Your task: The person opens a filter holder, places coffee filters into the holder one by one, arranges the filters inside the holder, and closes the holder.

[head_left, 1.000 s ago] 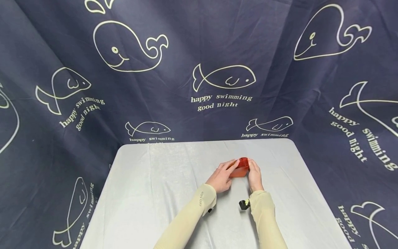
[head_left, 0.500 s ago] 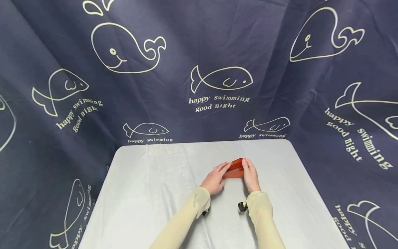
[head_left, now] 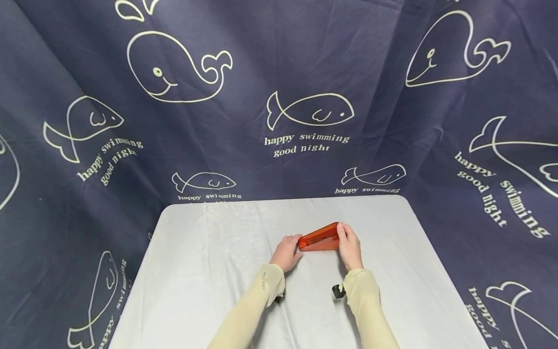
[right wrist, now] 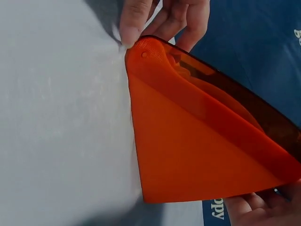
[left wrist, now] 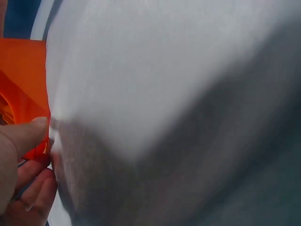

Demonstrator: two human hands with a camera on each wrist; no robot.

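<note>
An orange, see-through wedge-shaped plastic case point(head_left: 320, 238) is held low over the table between both hands, or rests on it; I cannot tell which. Its rounded narrow end, with a small pivot dot, points left in the head view. My left hand point(head_left: 286, 253) pinches that end between thumb and fingers. In the right wrist view, orange sheet forms a broad flat triangle below the left hand point(right wrist: 162, 19). My right hand point(head_left: 350, 247) grips the wider right end. Its fingers point(right wrist: 256, 207) curl beneath the case, and the palm is out of view.
A pale cloth covers the table point(head_left: 209, 271), whose far corners are rounded. Dark blue curtain point(head_left: 305, 63) with whale and fish drawings hangs behind and on both sides. Small black devices are strapped under both cream sleeves point(head_left: 362, 291).
My left hand has slid leftward to the narrow end, uncovering more of the case. The right hand has shifted slightly left, still gripping. The case now shows a longer side.
</note>
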